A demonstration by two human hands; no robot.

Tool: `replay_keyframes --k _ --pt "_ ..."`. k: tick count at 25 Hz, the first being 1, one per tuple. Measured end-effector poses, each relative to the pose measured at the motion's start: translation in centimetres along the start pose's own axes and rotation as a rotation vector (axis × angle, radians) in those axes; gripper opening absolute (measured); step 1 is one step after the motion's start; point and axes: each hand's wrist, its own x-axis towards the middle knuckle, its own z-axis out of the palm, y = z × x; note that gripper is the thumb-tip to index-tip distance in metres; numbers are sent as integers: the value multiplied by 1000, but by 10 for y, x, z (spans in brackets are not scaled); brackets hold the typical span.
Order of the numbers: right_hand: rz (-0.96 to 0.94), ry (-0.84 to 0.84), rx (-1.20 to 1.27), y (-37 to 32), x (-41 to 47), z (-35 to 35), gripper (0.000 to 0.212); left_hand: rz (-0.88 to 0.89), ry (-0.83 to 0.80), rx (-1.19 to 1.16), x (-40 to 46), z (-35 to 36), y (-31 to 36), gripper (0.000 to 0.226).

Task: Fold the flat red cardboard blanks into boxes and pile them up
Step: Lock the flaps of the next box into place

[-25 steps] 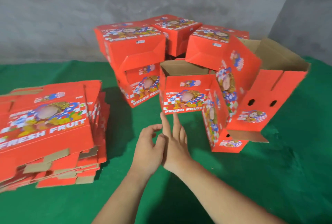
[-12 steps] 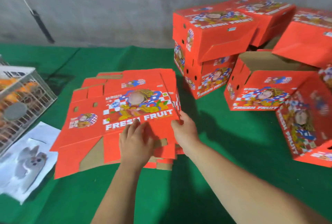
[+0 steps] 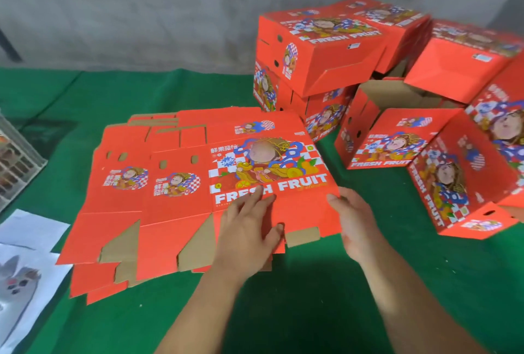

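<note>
At the far left edge of the frame a wire crate (image 3: 17,160) and a white printed sheet (image 3: 25,263) lie on the green tabletop (image 3: 312,297), apart from the work. Just right of them, in the middle left, sits the stack of flat red blanks (image 3: 119,240), its long axis running left to right across the frame. The top blank (image 3: 181,183) lies printed face up.

The left hand (image 3: 246,237) rests flat on the near right part of that top blank, fingers (image 3: 255,197) spread and pressing down over the "FRESH" lettering, thumb out to the right. The right hand (image 3: 354,223) is at the blank's near right corner, its fingertips curled against the edge; whether they already pinch under it I cannot tell. Both hands are equally close, so lifting probably starts from this right corner, drawn toward the person.

Further right, well apart from the stack, the folded boxes (image 3: 320,50) are piled in the upper right, some tipped on their sides. Green tabletop lies bare between stack and person, likely enough room for folding.
</note>
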Motion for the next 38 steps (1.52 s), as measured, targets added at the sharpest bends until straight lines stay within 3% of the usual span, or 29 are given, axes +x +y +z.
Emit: replay_keyframes --k 2,4,6,10,13,17,19,21,22,24,26,28,31,36,38 --pt "-20 43 114 -2 -5 -40 16 -118 103 67 3 -4 3 63" --pt "-1 92 246 -7 -8 -76 17 -367 181 151 6 -12 0 67" --pt "45 132 341 -11 -9 -106 18 -468 153 135 8 -19 0 71" --pt "76 214 339 -14 -11 -144 24 -413 147 -146 16 -19 23 68" --pt "44 243 186 -17 -15 -172 36 -390 161 -277 18 -15 44 62" --pt "128 58 -50 -31 -25 -213 23 -307 171 -561 14 -12 82 43" --pt "150 -69 -250 -35 -29 -216 37 -272 121 -667 10 -1 107 38" --pt "144 -43 -371 -33 -29 -213 46 -231 109 -761 4 15 130 51" --pt "146 -48 -355 -31 -29 -213 44 -207 132 -783 2 22 138 62" --pt "163 -109 -118 -28 -27 -218 42 -189 194 -776 3 28 146 61" --pt "155 -189 151 -28 -23 -232 58 -196 255 -701 5 29 154 56" --pt "109 -227 263 -31 -18 -246 69 -179 291 -697 5 32 164 54" --pt "69 -151 249 -41 -14 -252 62 -125 215 -877 2 40 185 64" --pt "37 -6 444 -69 -12 -261 48 -108 52 -844 4 49 210 53" --pt "6 6 384 -77 -12 -268 45 -93 -2 -839 10 53 220 64"
